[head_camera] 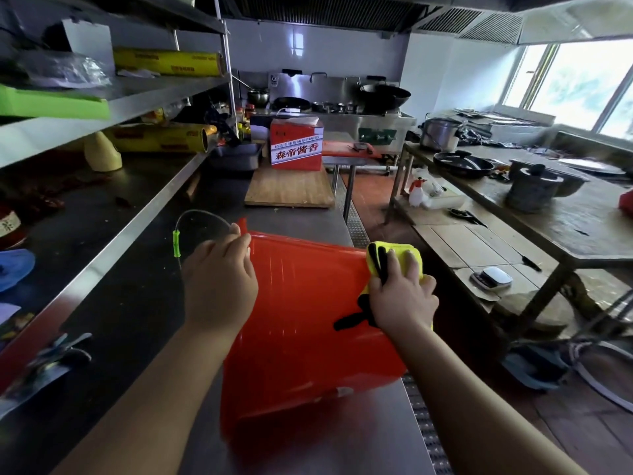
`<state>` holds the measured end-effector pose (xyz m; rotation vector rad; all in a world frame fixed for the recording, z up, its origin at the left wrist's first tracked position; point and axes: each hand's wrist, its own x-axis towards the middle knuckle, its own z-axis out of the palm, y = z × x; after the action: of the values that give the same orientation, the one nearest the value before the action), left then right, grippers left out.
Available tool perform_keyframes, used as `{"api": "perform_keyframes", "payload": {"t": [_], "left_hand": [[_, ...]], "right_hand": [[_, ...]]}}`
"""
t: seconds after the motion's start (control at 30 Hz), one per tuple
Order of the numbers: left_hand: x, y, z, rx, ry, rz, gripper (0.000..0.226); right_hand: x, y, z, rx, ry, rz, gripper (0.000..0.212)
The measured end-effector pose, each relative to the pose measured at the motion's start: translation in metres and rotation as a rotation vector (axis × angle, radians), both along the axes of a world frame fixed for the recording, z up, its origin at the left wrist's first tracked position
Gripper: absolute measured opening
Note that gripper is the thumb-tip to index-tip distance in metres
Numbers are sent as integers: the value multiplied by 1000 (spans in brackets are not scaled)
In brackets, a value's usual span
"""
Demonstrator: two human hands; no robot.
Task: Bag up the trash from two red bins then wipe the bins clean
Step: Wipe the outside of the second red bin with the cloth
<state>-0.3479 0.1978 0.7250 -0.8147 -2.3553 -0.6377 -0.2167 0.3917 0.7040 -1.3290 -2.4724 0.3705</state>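
Observation:
A red bin [301, 323] lies tipped on its side on the steel counter [144, 303], its outer wall facing up. My left hand [219, 279] grips the bin's far left edge, fingers curled over it. My right hand [402, 293] presses a yellow cloth with black markings [380, 255] against the bin's upper right side, fingers spread flat over the cloth. A thin wire bail with a green grip [176, 243] arcs beside the left hand. A second red bin is not in view.
A wooden board [289, 190] and a red carton [296, 145] stand further along the counter. Shelves with yellow film rolls [164, 138] run along the left. To the right lie a floor gap and a cluttered table [548, 200] with pots.

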Motion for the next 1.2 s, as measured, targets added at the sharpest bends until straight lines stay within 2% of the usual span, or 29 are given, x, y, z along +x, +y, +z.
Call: {"api": "perform_keyframes", "payload": {"t": [0.23, 0.43, 0.5, 0.7, 0.8, 0.87, 1.03, 1.2], "left_hand": [[-7, 5, 5, 24, -22, 69, 36], [-13, 5, 6, 29, -83, 75, 31], [-16, 7, 7, 47, -88, 72, 30], [-20, 12, 8, 139, 36, 2, 28], [-12, 10, 8, 152, 62, -33, 19], [-4, 7, 7, 125, 6, -59, 24], [20, -2, 2, 111, -327, -81, 47], [30, -6, -1, 175, -386, -138, 49]], "right_hand": [[-30, -81, 20, 124, 27, 430, 68], [-27, -96, 15, 172, 6, 583, 71], [-21, -79, 10, 151, -6, 541, 70], [-6, -9, -8, 11, 11, 129, 64], [-3, 10, -10, -29, 26, 44, 62], [-4, 16, -9, -40, 31, 17, 61], [-15, 19, -4, -45, 25, 14, 60], [-13, 16, 0, -38, 31, 28, 58]]}}
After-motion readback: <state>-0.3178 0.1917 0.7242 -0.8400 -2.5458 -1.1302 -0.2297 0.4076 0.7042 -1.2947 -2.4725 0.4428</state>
